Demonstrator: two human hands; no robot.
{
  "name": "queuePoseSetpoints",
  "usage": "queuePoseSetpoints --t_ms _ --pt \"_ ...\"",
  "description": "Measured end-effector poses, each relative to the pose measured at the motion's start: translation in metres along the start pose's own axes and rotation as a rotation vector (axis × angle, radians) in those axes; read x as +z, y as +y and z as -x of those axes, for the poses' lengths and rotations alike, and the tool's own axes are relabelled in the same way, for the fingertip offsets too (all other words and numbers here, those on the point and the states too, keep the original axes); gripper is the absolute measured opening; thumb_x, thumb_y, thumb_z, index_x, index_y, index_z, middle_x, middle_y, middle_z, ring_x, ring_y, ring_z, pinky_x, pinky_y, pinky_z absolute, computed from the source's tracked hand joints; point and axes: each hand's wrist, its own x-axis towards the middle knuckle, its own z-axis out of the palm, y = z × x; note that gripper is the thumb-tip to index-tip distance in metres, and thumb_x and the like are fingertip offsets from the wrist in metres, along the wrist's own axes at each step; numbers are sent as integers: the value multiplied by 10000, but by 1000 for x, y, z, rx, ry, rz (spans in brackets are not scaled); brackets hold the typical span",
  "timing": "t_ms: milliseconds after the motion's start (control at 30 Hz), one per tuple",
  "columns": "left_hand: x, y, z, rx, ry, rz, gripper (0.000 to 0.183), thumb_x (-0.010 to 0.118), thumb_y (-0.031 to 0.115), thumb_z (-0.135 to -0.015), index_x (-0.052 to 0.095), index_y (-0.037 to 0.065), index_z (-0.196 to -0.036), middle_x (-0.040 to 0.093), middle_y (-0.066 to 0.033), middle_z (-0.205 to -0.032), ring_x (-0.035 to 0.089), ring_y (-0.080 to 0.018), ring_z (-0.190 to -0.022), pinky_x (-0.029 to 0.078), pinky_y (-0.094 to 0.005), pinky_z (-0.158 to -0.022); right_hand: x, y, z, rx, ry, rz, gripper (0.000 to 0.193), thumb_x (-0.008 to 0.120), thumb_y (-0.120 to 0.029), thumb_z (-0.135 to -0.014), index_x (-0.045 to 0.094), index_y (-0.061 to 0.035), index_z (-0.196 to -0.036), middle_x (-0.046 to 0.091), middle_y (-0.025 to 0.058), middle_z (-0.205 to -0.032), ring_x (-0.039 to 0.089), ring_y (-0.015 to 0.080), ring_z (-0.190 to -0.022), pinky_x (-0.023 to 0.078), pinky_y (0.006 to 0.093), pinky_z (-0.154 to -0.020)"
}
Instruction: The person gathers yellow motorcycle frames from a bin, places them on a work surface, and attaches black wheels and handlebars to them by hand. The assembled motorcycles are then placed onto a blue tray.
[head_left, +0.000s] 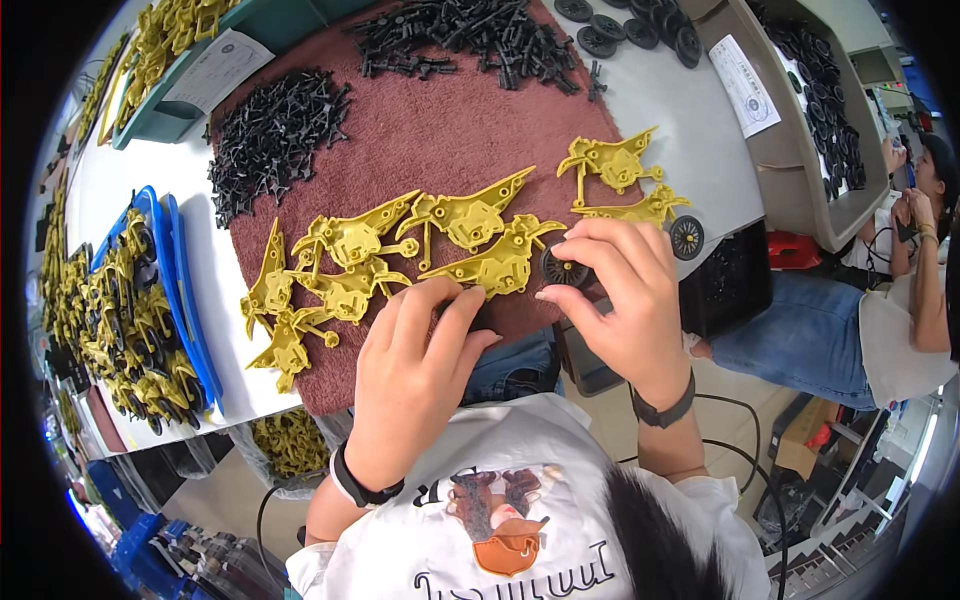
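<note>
On the reddish-brown towel [420,130], several yellow plastic half-shells [465,222] shaped like toy motorcycle bodies lie in a loose double row. My right hand [630,300] pinches a black spoked wheel [562,268] between thumb and fingers, at the right end of a yellow shell [500,265]. My left hand [415,350] has bent fingers at that shell's near edge, the thumb pointing right; whatever is under the fingertips is hidden. Another black wheel [687,237] sits at the right end of the shell [640,208] farther right.
Piles of small black parts [275,140] and longer black parts [460,40] lie at the towel's back. Loose wheels [645,30] are beyond, beside a grey bin [800,205]. A blue tray [180,290] and yellow-black assemblies [135,320] stand left. A person [905,300] sits at right.
</note>
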Motion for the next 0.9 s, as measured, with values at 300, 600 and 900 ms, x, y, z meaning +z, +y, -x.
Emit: queuePoseSetpoints --t_ms 300,600,900 --pt "-6 3 -3 -12 51 -197 389 805 168 -702 666 97 -1058 602 -58 -1054 552 -279 -993 424 -402 -875 0 1 -2 -68 1 -13 393 824 -192 -660 654 -102 -1003 603 38 -1027 556 252 -939 410 395 -803" --pt "-50 -2 -38 94 -11 -59 347 785 132 -715 664 65 -1034 603 -80 -1007 576 -292 -922 483 -396 -784 -61 40 -11 69 156 106 328 765 -73 -717 661 -47 -1027 622 120 -1056 573 319 -958 455 392 -844" --pt "-62 20 -175 483 -435 136 182 673 88 -845 641 -5 -998 606 -145 -955 611 -323 -869 492 -376 -778 -104 140 -75 34 -12 131 495 710 -134 -822 540 -24 -1273 552 185 -1290 535 348 -1200 425 403 -1019"
